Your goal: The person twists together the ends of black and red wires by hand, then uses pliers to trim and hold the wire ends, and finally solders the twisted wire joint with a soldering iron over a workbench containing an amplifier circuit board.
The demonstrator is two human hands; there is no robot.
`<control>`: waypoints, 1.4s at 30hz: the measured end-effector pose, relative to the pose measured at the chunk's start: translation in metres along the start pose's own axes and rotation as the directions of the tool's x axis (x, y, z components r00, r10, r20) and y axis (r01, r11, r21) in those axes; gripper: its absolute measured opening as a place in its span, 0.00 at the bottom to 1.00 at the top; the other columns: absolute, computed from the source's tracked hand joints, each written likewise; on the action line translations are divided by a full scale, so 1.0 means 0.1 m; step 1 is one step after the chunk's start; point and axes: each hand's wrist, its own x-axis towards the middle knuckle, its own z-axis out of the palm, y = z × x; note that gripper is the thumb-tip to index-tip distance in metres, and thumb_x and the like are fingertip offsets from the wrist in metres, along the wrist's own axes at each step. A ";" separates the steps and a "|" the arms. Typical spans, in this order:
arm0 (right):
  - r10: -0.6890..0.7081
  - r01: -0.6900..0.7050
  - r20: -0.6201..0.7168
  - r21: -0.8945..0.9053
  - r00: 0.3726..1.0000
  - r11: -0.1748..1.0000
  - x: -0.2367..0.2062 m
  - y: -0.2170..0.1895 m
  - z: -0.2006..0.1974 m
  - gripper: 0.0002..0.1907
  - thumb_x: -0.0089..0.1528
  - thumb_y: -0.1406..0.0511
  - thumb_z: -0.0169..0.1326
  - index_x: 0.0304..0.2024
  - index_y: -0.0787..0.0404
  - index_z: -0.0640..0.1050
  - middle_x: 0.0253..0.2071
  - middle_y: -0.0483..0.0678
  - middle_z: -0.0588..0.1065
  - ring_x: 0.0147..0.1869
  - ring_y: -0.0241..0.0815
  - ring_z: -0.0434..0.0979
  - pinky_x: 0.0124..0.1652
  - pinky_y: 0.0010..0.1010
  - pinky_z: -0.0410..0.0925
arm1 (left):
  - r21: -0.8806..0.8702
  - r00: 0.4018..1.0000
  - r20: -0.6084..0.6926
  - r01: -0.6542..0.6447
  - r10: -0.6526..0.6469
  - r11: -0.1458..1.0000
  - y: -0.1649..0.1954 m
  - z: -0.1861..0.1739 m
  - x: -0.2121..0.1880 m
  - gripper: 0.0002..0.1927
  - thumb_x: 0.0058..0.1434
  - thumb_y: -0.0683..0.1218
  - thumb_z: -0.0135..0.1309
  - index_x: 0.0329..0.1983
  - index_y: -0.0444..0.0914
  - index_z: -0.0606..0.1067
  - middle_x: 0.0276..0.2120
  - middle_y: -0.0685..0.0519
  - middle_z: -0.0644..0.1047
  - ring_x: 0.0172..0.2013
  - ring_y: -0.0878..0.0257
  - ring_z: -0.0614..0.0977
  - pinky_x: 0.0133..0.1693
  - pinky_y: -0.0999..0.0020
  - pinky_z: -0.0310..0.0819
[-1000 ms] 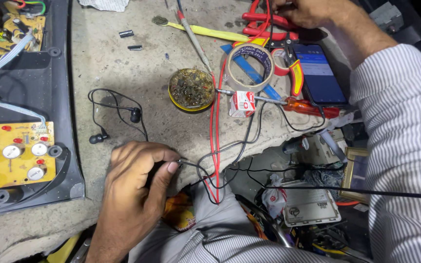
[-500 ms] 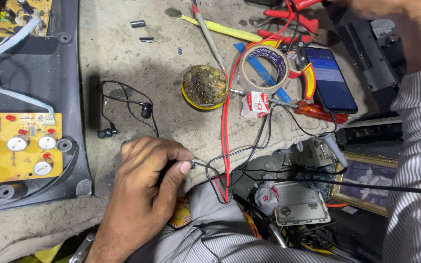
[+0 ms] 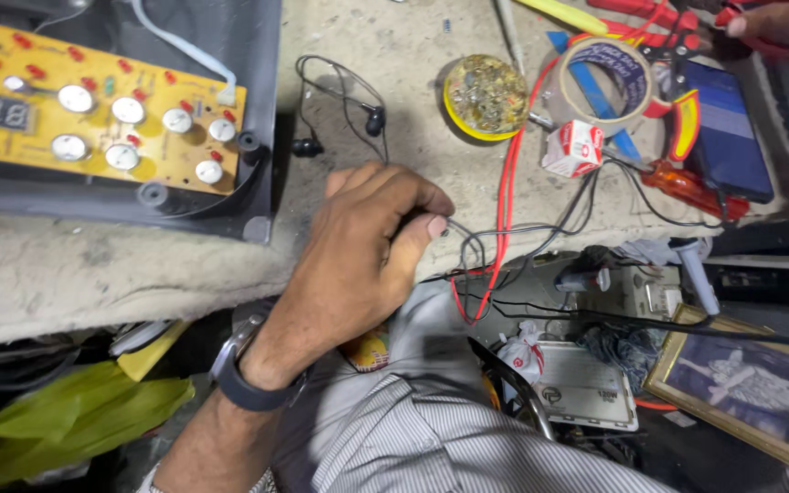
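My left hand (image 3: 358, 251) lies at the front edge of the worn bench, fingers pinched shut on the end of thin grey and black wires (image 3: 468, 233) that loop off to the right. A red wire (image 3: 504, 173) runs down beside them. Only a small part of my right hand (image 3: 778, 20) shows at the top right corner, over red-handled pliers (image 3: 687, 119); its grip is hidden. A dark watch sits on my left wrist.
A yellow circuit board (image 3: 93, 119) with white round buttons rests in a dark housing (image 3: 257, 137) at left. Black earphones (image 3: 340, 119), a yellow-rimmed tin (image 3: 486, 96), a tape roll (image 3: 609, 78), a small box (image 3: 573, 146) and a phone (image 3: 728, 128) lie behind. A framed picture (image 3: 741, 374) sits below right.
The view has shifted so the circuit board and my left hand fill more of it. My left hand keeps its pinch on the wires. My right arm has drawn off to the top right.
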 end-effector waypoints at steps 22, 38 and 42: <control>0.096 -0.003 -0.265 0.331 0.959 0.944 -1.12 -0.43 -0.11 0.26 0.57 0.60 0.57 0.53 0.70 0.71 0.38 0.56 0.75 0.41 0.54 0.77 0.41 0.43 0.69 | 0.022 0.999 -0.033 -0.032 0.032 0.999 -0.04 0.02 0.02 0.04 0.65 0.40 0.57 0.42 0.37 0.77 0.37 0.53 0.79 0.44 0.56 0.78 0.53 0.60 0.65; -0.509 0.501 0.093 -0.396 0.856 0.770 -2.00 -2.02 0.08 0.40 0.47 0.55 0.61 0.59 0.70 0.72 0.46 0.57 0.71 0.52 0.55 0.70 0.47 0.44 0.63 | -0.053 0.997 -0.069 0.031 -0.035 0.998 -0.05 -0.07 -0.07 0.04 0.68 0.39 0.56 0.44 0.35 0.76 0.40 0.50 0.79 0.45 0.56 0.80 0.51 0.64 0.72; -0.526 0.485 -0.022 -0.360 0.850 0.797 -2.06 -2.11 0.10 0.40 0.48 0.54 0.60 0.59 0.70 0.73 0.45 0.56 0.71 0.52 0.54 0.70 0.46 0.43 0.63 | -0.077 0.996 -0.077 0.039 -0.045 0.996 -0.08 -0.07 -0.07 0.04 0.68 0.38 0.56 0.45 0.34 0.76 0.41 0.50 0.79 0.45 0.59 0.80 0.50 0.67 0.74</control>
